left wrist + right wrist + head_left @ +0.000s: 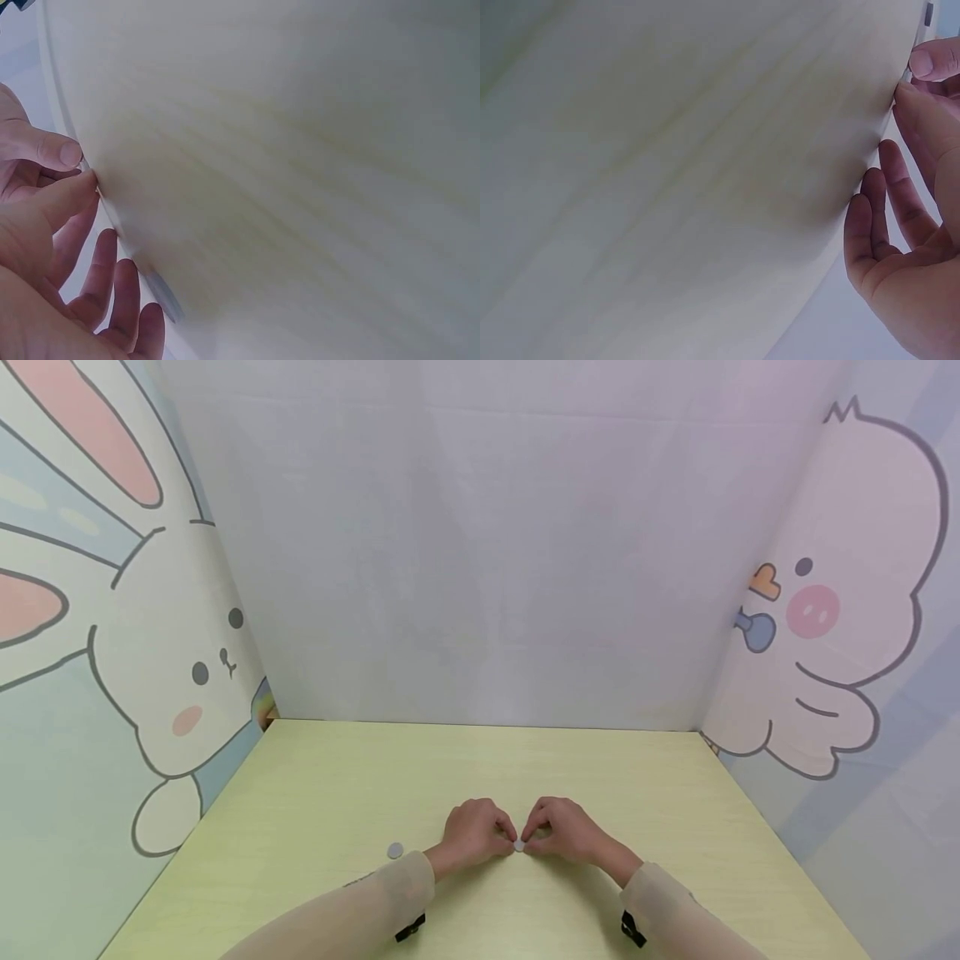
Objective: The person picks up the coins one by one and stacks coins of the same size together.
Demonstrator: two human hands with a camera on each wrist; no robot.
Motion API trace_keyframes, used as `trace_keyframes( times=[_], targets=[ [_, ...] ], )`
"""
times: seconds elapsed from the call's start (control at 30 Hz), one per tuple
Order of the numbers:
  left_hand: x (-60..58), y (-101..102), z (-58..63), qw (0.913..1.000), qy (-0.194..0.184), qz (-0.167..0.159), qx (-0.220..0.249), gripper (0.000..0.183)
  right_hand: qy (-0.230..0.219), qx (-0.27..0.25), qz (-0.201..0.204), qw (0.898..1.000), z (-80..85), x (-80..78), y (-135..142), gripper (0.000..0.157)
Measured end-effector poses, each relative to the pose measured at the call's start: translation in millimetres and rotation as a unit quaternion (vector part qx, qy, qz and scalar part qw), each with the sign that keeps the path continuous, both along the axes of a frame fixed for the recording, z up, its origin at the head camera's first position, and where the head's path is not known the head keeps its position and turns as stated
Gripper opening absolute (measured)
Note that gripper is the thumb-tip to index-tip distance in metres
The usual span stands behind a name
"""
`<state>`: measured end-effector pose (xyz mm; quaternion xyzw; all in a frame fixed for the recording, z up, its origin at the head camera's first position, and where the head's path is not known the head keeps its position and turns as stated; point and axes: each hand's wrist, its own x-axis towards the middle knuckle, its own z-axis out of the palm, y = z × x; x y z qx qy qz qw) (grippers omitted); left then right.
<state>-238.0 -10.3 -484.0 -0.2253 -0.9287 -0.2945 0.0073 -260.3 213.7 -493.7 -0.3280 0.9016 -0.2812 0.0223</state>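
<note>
Near the front middle of the table, a small round grey disc (519, 846) lies between my two hands in the head view. My left hand (474, 832) pinches its left edge with thumb and forefinger. From the other side, the thumb and forefinger of my right hand (567, 831) pinch its right edge. Both hands' fingertips are close to the tabletop, and they hide most of the disc in the wrist views. A second grey disc (395, 851) lies flat to the left of my left hand, with neither hand touching it.
The pale yellow wooden table (480, 760) reaches back to a plain whitish cloth wall (480, 568). Side curtains with a cartoon rabbit (172, 610) on the left and a white cartoon figure (862, 527) on the right border it.
</note>
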Motion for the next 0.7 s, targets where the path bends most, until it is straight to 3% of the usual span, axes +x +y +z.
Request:
trace_keyframes(
  times=[0.37,0.7],
  targets=[
    [-4.5,1.8,-10.0,0.9998,0.016,0.007,-0.005,0.008,-0.004,0.002,0.001,1.000,0.2,0.3,0.6,0.006],
    [-1.6,1.7,-3.3,1.0000,0.003,0.005,-0.008,0.008,-0.007,-0.004,-0.004,1.000,1.8,1.5,0.3,0.007]
  ],
)
